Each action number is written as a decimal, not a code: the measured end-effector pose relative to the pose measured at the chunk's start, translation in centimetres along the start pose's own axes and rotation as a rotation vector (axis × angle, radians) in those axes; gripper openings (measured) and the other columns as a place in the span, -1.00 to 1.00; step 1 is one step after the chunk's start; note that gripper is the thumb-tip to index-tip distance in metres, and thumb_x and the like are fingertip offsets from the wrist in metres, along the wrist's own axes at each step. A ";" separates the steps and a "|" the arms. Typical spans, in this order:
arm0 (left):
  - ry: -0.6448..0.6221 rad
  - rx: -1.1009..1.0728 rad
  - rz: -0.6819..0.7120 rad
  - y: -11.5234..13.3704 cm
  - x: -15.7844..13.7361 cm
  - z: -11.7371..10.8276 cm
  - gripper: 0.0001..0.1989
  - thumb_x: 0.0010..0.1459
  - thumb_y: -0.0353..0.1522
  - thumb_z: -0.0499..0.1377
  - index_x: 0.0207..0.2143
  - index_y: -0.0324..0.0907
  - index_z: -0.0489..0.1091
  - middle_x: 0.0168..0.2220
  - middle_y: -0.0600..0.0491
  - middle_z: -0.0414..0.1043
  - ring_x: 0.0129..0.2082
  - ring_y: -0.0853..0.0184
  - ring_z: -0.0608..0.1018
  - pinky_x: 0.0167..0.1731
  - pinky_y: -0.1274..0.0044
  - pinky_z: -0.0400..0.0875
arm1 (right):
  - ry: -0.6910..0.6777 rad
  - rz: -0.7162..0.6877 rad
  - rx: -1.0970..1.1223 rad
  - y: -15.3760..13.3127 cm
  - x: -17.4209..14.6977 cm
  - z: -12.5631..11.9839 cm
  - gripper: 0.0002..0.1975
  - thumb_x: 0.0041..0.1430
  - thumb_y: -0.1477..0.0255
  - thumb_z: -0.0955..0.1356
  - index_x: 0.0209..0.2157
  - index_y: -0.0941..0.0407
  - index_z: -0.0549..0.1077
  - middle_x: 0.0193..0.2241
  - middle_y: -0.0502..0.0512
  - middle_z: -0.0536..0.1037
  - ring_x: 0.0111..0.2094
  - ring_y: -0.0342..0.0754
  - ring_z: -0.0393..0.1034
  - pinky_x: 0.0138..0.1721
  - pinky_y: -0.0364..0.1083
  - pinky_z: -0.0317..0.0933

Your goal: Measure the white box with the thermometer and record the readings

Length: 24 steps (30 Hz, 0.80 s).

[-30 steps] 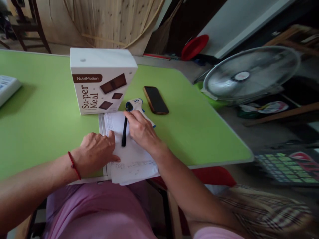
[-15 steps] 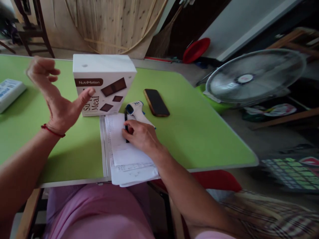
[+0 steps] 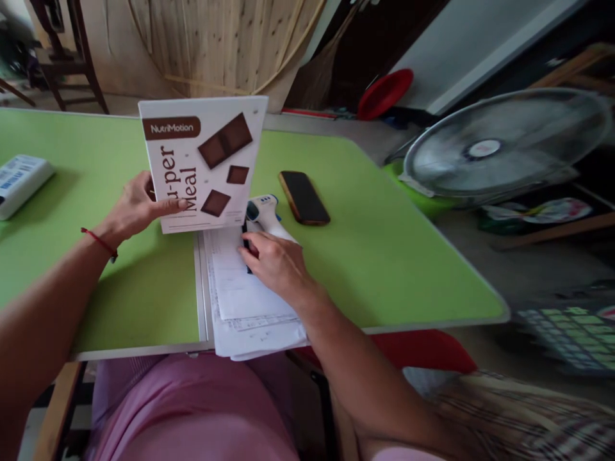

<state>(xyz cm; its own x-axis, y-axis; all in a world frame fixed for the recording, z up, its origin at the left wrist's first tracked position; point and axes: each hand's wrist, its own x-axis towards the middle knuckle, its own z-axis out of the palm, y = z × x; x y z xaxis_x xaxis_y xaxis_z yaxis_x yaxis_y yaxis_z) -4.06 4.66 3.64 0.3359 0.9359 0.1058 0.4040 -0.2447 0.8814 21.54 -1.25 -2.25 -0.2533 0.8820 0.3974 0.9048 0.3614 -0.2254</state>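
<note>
My left hand (image 3: 137, 208) grips the lower left edge of a white box (image 3: 180, 169) printed "NutriMotion", its thumb across the front. The box is tilted so its front faces me, and its top no longer shows. Over a stack of handwritten papers (image 3: 259, 301), my right hand (image 3: 273, 259) pinches a black pen (image 3: 249, 264) between thumb and fingers. Just beyond that hand a white and blue infrared thermometer (image 3: 269, 214) lies partly on the papers, its handle partly hidden. A dark phone (image 3: 304, 197) in a brown case lies to the right of it.
The green table (image 3: 394, 269) has a metal seam under the papers' left side. A white packet-like box (image 3: 22, 182) sits at far left. Beyond the right edge stand a fan (image 3: 483, 148) and a red basin (image 3: 385, 94). A wooden chair (image 3: 67, 61) is at the back left.
My left hand has come down from its raised, spread pose and taken hold of the box, tipping its front up toward me. My right hand stays on the pen.
</note>
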 end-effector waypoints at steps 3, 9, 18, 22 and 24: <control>-0.087 -0.059 0.006 0.9 -0.2 0.0 -0.47 -0.07 -0.16 0.31 -0.07 -0.23 0.39 -0.02 -0.10 0.47 -0.05 0.10 0.51 -0.07 0.36 0.43 | 0.015 0.019 0.028 0.2 0.0 0.2 -0.90 0.09 0.41 0.33 -0.39 0.10 0.50 -0.52 0.10 0.54 -0.51 -0.01 0.40 -0.50 -0.02 0.20; -0.258 -0.057 -0.087 1.3 -0.3 -0.2 -0.44 -0.03 -0.15 0.29 0.01 -0.19 0.39 0.00 -0.09 0.46 -0.07 0.11 0.52 -0.12 0.32 0.47 | 0.063 -0.011 -0.023 -0.1 0.0 -0.3 -0.87 0.11 0.49 0.27 -0.44 0.10 0.45 -0.51 0.13 0.51 -0.47 0.01 0.38 -0.48 -0.02 0.19; -0.396 -0.120 -0.012 1.5 -0.2 0.0 -0.44 0.05 -0.21 0.24 0.10 -0.16 0.30 0.09 -0.10 0.37 0.01 0.13 0.47 -0.06 0.35 0.43 | 0.092 0.236 -0.170 2.7 0.8 -0.5 -0.62 0.14 0.26 0.30 -0.09 0.22 0.37 -0.27 0.34 0.46 -0.22 0.20 0.38 -0.25 0.12 0.27; -0.401 -0.127 -0.018 1.6 -0.3 0.0 -0.45 0.05 -0.23 0.24 0.10 -0.18 0.31 0.08 -0.12 0.39 0.02 0.10 0.46 -0.04 0.31 0.41 | 0.022 0.324 -0.093 3.9 1.3 0.6 -0.70 0.13 0.23 0.29 -0.20 0.16 0.37 -0.30 0.27 0.46 -0.23 0.16 0.39 -0.31 0.05 0.27; -0.402 -0.124 -0.025 1.6 -0.3 0.0 -0.46 0.05 -0.23 0.24 0.08 -0.19 0.32 0.07 -0.12 0.39 0.03 0.10 0.45 -0.05 0.32 0.42 | -0.012 0.403 -0.042 4.3 1.7 0.7 -0.72 0.08 0.25 0.32 -0.23 0.15 0.38 -0.29 0.26 0.46 -0.24 0.16 0.40 -0.32 0.04 0.27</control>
<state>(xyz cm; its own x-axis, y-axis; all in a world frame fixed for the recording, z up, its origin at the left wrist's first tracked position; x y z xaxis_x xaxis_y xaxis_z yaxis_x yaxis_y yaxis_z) -3.52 3.99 5.05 0.6426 0.7617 -0.0829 0.3195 -0.1679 0.9326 24.77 2.02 -3.22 0.1207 0.9541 0.2742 0.9457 -0.0265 -0.3241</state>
